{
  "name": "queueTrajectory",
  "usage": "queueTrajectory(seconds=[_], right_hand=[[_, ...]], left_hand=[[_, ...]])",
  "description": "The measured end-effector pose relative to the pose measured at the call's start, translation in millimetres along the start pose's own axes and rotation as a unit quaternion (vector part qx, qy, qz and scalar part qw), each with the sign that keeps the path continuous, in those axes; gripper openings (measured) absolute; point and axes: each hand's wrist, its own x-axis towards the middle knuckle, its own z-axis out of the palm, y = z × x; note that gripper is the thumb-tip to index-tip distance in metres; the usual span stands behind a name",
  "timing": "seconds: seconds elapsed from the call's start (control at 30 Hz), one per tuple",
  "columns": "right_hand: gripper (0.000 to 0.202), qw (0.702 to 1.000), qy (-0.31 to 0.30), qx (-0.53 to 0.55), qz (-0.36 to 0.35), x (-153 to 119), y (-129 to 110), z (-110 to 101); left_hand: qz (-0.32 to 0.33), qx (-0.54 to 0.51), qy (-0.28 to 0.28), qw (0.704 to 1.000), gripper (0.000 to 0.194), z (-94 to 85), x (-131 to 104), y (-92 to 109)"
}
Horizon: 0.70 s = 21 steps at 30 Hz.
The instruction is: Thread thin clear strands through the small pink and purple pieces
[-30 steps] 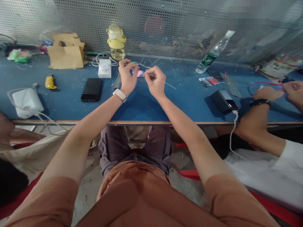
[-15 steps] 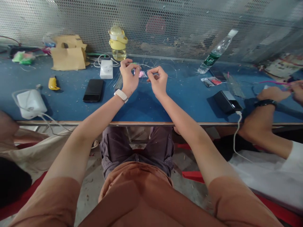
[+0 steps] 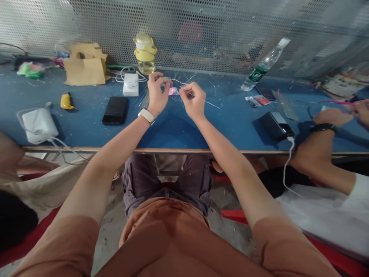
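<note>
My left hand (image 3: 157,93), with a white band at the wrist, is pinched on one end of thin silvery wires (image 3: 181,81) above the blue table. My right hand (image 3: 194,100) faces it, thumb and forefinger closed on a thin wire; a long loose strand sticks out to the right past its knuckles. Between the hands lies a small pink item (image 3: 172,91) in clear plastic. More straight wires (image 3: 144,100) rest beside my left wrist. The exact grip at the fingertips is too small to make out.
Behind stand a yellow-lidded bottle (image 3: 145,54) and a tilted water bottle (image 3: 263,65). A black power bank (image 3: 114,110), white charger (image 3: 130,85) and yellow cutter (image 3: 67,101) lie left. Right are a black box (image 3: 276,125) and another person's hands (image 3: 334,116).
A long wire strand now shows across and beyond my right hand, pointing right. My right hand has shifted slightly, its fingers still closed. My left hand stays nearly in place.
</note>
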Motion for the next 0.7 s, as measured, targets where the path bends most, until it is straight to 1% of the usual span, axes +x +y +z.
queueTrajectory(seconds=[0.07, 0.23, 0.27, 0.33, 0.4, 0.47, 0.5, 0.53, 0.6, 0.67, 0.7], right_hand=[[0.063, 1.000, 0.002, 0.018, 0.013, 1.0, -2.1, -0.6], [0.066, 0.991, 0.020, 0.091, 0.098, 8.5, -2.7, -3.1], [0.067, 0.989, 0.023, 0.101, 0.109, 10.1, -1.3, -4.3], [0.072, 0.985, 0.022, 0.118, 0.123, 12.5, 2.8, -6.9], [0.078, 0.982, 0.009, 0.135, 0.131, 13.7, 7.3, -9.0], [0.080, 0.980, -0.004, 0.148, 0.135, 14.4, 9.9, -9.7], [0.079, 0.979, -0.007, 0.150, 0.135, 14.6, 9.4, -9.8], [0.078, 0.980, -0.005, 0.146, 0.135, 14.7, 7.3, -10.1], [0.072, 0.983, 0.006, 0.123, 0.136, 14.5, -2.7, -14.6], [0.063, 0.987, 0.020, 0.084, 0.138, 13.0, -18.8, -30.3], [0.058, 0.989, 0.001, 0.069, 0.131, 11.8, -27.5, -44.7]], left_hand=[[-0.002, -0.003, -0.001, 1.000, 0.047, -1.6, 0.3, 5.1], [-0.005, 0.005, 0.015, 1.000, 0.036, -13.4, 5.9, 15.7], [-0.008, -0.001, 0.009, 1.000, 0.035, -15.7, 6.7, 17.7], [-0.020, -0.021, -0.027, 0.999, 0.034, -18.3, 6.4, 22.3], [-0.030, -0.038, -0.087, 0.995, 0.032, -18.4, 3.1, 27.8], [-0.031, -0.035, -0.152, 0.987, 0.023, -16.9, -1.9, 33.5], [-0.033, -0.032, -0.175, 0.983, 0.020, -16.0, -4.2, 36.2], [-0.038, -0.034, -0.183, 0.982, 0.018, -15.3, -6.1, 38.6], [-0.053, -0.045, -0.182, 0.981, 0.019, -14.7, -8.2, 42.3], [-0.066, -0.057, -0.170, 0.982, 0.020, -15.2, -8.2, 43.9], [-0.068, -0.056, -0.158, 0.983, 0.020, -15.6, -7.8, 43.9]])
